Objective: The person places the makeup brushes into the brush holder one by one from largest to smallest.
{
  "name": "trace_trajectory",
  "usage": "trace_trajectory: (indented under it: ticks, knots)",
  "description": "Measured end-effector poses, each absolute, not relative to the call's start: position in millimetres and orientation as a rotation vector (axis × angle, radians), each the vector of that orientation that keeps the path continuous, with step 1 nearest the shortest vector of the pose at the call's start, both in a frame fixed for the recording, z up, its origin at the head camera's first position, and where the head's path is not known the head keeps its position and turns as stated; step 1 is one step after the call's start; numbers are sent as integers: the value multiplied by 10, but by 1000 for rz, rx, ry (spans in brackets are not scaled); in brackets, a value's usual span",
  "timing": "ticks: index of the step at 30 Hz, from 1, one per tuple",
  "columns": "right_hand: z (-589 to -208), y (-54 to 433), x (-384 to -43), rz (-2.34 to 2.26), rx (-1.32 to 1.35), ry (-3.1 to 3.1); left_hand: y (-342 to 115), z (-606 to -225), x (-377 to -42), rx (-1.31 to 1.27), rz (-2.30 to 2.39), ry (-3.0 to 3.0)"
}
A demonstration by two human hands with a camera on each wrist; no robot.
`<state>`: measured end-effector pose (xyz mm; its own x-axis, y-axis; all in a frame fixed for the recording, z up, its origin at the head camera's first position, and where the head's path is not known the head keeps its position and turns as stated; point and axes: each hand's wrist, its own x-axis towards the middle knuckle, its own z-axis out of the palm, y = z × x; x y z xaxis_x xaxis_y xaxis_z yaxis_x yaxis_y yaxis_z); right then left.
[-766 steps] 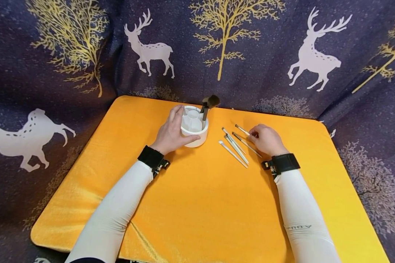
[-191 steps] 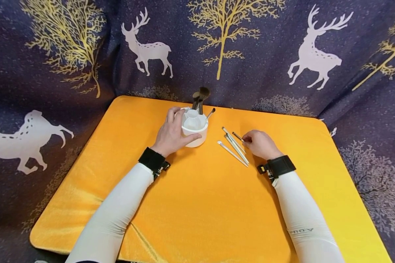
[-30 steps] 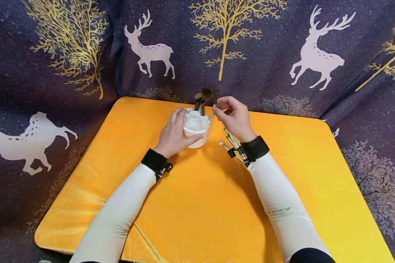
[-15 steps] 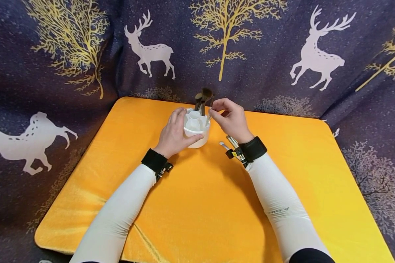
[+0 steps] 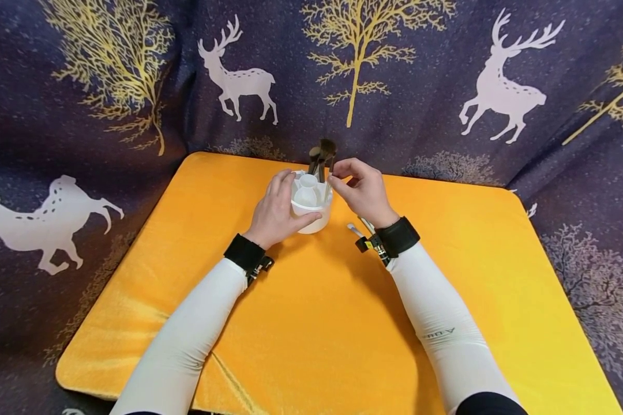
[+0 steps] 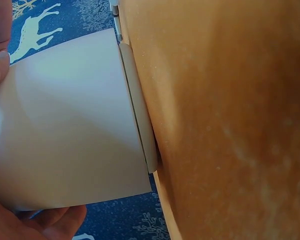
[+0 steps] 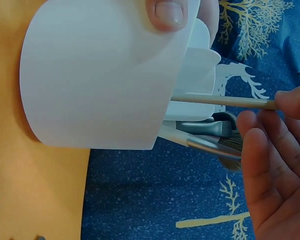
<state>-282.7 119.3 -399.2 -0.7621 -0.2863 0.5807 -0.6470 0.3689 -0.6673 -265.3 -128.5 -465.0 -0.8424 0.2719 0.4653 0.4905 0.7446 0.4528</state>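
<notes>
Brush (image 7: 215,101), pinched by the right grip (image 5: 364,190), now stands lower and slightly more upright inside the cup (image 7: 100,80), near its right edge, than a second ago, the left grip (image 5: 272,213) clasping the cup, so insertion appears well advanced.

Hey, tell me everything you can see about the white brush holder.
The white holder is a smooth, round, plastic-looking tub, with a seam above its narrow base. Inside, dividers surround a round middle cup. It stands upright on the orange table, near the far edge. The left hand grips its side; dark-bristled brushes stand in it, and the right hand pinches another brush reaching inside.
</notes>
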Motion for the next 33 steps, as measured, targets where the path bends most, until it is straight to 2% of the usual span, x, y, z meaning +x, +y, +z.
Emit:
trace_trajectory:
  ticks: [18,33]
  knots:
    - [-3985,1192,-2842,1336,852,-2270,-1292,-4648,-2656,-587,-808,-2579]
    - [-3972,1341,-2824,1291,773,-2212,-1294,-4642,-2653,-583,-814,-2594]
